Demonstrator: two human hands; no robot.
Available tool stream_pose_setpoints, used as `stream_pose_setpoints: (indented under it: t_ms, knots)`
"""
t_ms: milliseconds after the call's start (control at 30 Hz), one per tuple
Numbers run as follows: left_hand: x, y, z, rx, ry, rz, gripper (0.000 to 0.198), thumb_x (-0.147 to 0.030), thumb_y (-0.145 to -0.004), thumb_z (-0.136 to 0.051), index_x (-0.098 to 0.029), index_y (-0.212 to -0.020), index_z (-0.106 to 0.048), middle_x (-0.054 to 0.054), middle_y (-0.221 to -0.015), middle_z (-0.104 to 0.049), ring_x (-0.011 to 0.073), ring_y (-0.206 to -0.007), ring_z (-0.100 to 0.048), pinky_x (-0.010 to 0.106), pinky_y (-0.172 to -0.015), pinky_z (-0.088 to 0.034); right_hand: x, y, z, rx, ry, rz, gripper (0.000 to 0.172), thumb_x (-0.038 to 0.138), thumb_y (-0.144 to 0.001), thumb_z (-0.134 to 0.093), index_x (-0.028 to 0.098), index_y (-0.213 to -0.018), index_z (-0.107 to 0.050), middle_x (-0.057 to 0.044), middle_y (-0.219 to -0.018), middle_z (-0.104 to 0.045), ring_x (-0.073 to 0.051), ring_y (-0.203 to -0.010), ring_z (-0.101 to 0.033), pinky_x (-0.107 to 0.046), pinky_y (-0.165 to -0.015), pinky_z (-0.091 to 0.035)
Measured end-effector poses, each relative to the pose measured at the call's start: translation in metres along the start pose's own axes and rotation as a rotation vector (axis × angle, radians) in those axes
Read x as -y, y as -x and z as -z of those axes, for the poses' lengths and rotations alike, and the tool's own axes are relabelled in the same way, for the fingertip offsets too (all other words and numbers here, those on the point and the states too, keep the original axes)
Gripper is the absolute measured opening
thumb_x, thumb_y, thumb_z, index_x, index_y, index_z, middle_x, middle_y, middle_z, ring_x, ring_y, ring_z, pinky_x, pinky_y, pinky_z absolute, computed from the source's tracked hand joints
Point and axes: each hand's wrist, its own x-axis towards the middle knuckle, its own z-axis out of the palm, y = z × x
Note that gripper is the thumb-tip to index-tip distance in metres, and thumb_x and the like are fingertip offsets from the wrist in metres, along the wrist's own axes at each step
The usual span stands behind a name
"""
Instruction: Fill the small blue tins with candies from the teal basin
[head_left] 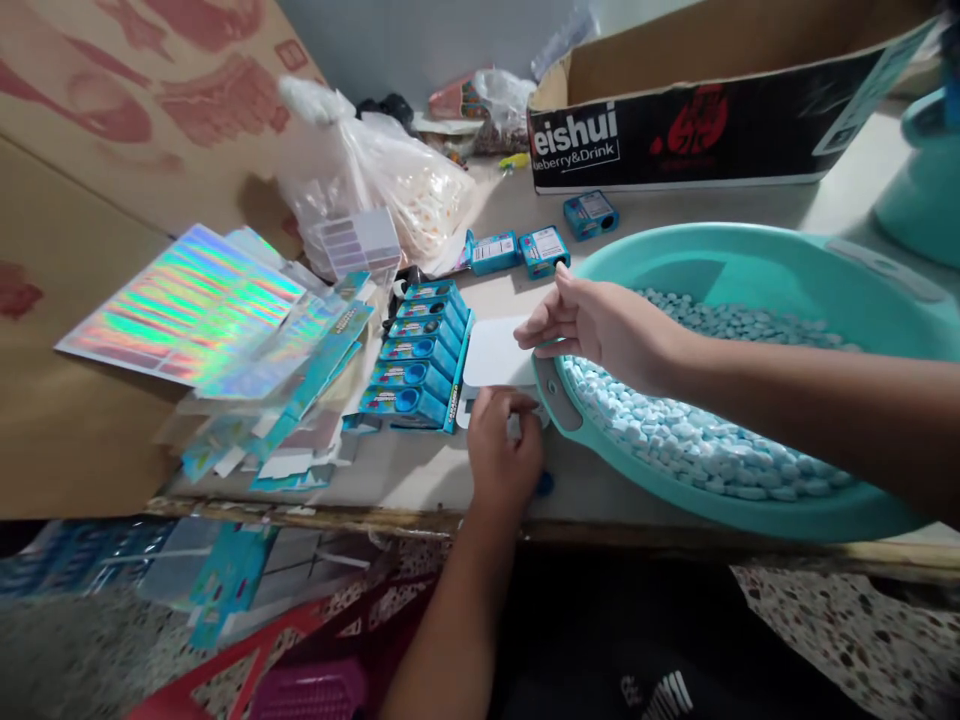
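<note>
My left hand (504,440) rests at the near edge of a white card flap (495,352), its fingers curled; what they hold, if anything, is hidden. Above the left rim of a turquoise tub (750,240), my right hand (592,320) hovers with fingers partly bent and thumb raised, nothing visible in it. Pale blue candies (690,440) lie in the tub. Left of the flap stands a display tray of small blue boxes (416,365). Behind the flap are separate blue boxes, one of them (545,250) near my right fingertips.
Shiny holographic sheets (202,305) and flattened blue packaging (315,380) are piled at the left. Clear plastic bags (412,185) stand behind. A black open carton (675,140) is at the back right, with another turquoise container (919,190) beside it. The table's front edge (420,520) runs below.
</note>
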Motion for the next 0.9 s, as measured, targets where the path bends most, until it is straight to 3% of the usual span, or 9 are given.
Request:
stream_pose_setpoints:
  t_ms: [200,300,400,500,600,667,733,800,900]
  knots:
    - [-0.001,0.019,0.036,0.668,-0.198,0.123,0.031,-0.013,-0.079,-0.059,-0.022,-0.106,-0.071,0.007,-0.103,-0.067,0.0239,-0.094,-0.064,0.036,-0.082,-0.051,0.0,0.001,-0.001,-0.009,0.085,0.007,0.045,0.053,-0.099,-0.048,0.015,-0.078,-0.061,-0.012,-0.093,-0.067,-0.021,-0.093,-0.064,-0.036,-0.089,-0.051]
    - [0.001,0.026,0.038,0.854,-0.207,0.115,0.03,-0.013,-0.083,-0.055,-0.022,-0.106,-0.073,0.007,-0.099,-0.069,0.0239,-0.092,-0.065,0.036,-0.08,-0.051,-0.001,-0.001,-0.001,-0.021,0.087,0.009,0.047,0.047,-0.102,-0.042,0.015,-0.076,-0.062,-0.013,-0.091,-0.068,-0.019,-0.09,-0.064,-0.033,-0.084,-0.052]
    - [-0.001,0.025,0.042,0.84,-0.19,0.103,0.024,-0.012,-0.079,-0.056,-0.021,-0.094,-0.072,0.006,-0.091,-0.068,0.0207,-0.083,-0.064,0.031,-0.072,-0.05,0.0,-0.001,-0.002,-0.022,0.09,0.004,0.047,0.044,-0.103,-0.041,0.014,-0.075,-0.063,-0.013,-0.091,-0.068,-0.019,-0.088,-0.065,-0.032,-0.082,-0.052]
    - [-0.003,0.003,0.065,0.595,-0.175,0.055,0.01,-0.015,-0.077,-0.058,-0.02,-0.081,-0.066,0.002,-0.078,-0.064,0.0168,-0.072,-0.06,0.028,-0.066,-0.047,0.003,-0.002,-0.001,-0.037,0.101,-0.012,0.046,0.044,-0.103,-0.042,0.014,-0.074,-0.063,-0.013,-0.089,-0.068,-0.019,-0.083,-0.064,-0.032,-0.078,-0.052]
    - [0.002,-0.049,0.094,0.221,-0.292,0.07,0.009,-0.025,-0.081,-0.057,-0.019,-0.076,-0.063,0.0,-0.071,-0.061,0.0148,-0.065,-0.055,0.027,-0.065,-0.045,0.004,-0.003,0.0,-0.04,0.117,-0.027,0.047,0.044,-0.103,-0.042,0.014,-0.073,-0.063,-0.013,-0.089,-0.068,-0.018,-0.08,-0.065,-0.032,-0.075,-0.052]
    - [0.013,-0.094,0.107,0.144,-0.356,0.2,0.016,-0.034,-0.079,-0.062,-0.019,-0.08,-0.066,0.0,-0.071,-0.063,0.0156,-0.065,-0.056,0.027,-0.062,-0.044,0.004,-0.004,0.001,-0.03,0.132,-0.027,0.048,0.045,-0.103,-0.043,0.013,-0.074,-0.063,-0.014,-0.091,-0.068,-0.018,-0.081,-0.066,-0.031,-0.073,-0.052]
    - [0.03,-0.137,0.109,0.216,-0.424,0.289,0.024,-0.042,-0.076,-0.064,-0.019,-0.082,-0.068,0.002,-0.074,-0.067,0.0177,-0.069,-0.06,0.028,-0.063,-0.045,0.005,-0.004,0.002,-0.028,0.157,-0.026,0.048,0.044,-0.103,-0.043,0.013,-0.074,-0.063,-0.014,-0.092,-0.068,-0.018,-0.08,-0.066,-0.03,-0.072,-0.052]
    - [0.051,-0.17,0.104,0.436,-0.549,0.307,0.029,-0.045,-0.077,-0.061,-0.019,-0.086,-0.069,0.004,-0.085,-0.071,0.0195,-0.078,-0.064,0.029,-0.069,-0.048,0.007,-0.003,0.001,-0.034,0.178,-0.027,0.048,0.042,-0.104,-0.042,0.012,-0.074,-0.064,-0.014,-0.092,-0.068,-0.017,-0.08,-0.066,-0.029,-0.072,-0.052]
    - [0.078,-0.197,0.094,0.663,-0.631,0.327,0.032,-0.048,-0.07,-0.068,-0.018,-0.081,-0.069,0.005,-0.081,-0.072,0.0219,-0.077,-0.067,0.029,-0.067,-0.049,0.012,0.0,0.0,-0.031,0.204,-0.022,0.045,0.04,-0.104,-0.042,0.013,-0.076,-0.064,-0.012,-0.089,-0.068,-0.017,-0.079,-0.066,-0.028,-0.072,-0.051]
